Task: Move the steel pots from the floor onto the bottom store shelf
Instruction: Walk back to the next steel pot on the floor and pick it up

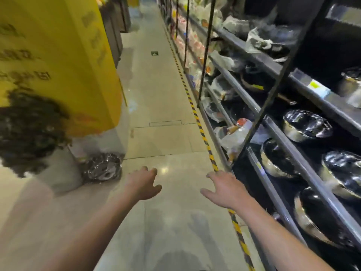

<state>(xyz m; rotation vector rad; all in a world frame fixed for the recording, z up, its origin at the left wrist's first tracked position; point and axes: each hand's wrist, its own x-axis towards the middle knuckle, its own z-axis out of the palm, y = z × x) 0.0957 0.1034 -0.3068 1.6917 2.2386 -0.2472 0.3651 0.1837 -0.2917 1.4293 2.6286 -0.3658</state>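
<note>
A shiny steel pot [102, 167] lies on the floor at the left, beside a white base under a yellow pillar. My left hand [143, 183] is stretched out over the floor to the right of that pot, fingers spread, holding nothing. My right hand [224, 189] hovers open near the striped floor tape, just left of the shelf's front edge. On the right, the bottom shelf [273, 194] holds steel pots [275, 162] lying on their sides. The shelf above also carries steel pots [306, 126].
Yellow-black tape [197, 120] runs along the shelf foot down the aisle. A yellow pillar [62, 61] stands at left. A person with dark hair and a pale top [33, 133] crouches at the left, close to the floor pot. Upper shelves carry bagged goods [259, 40].
</note>
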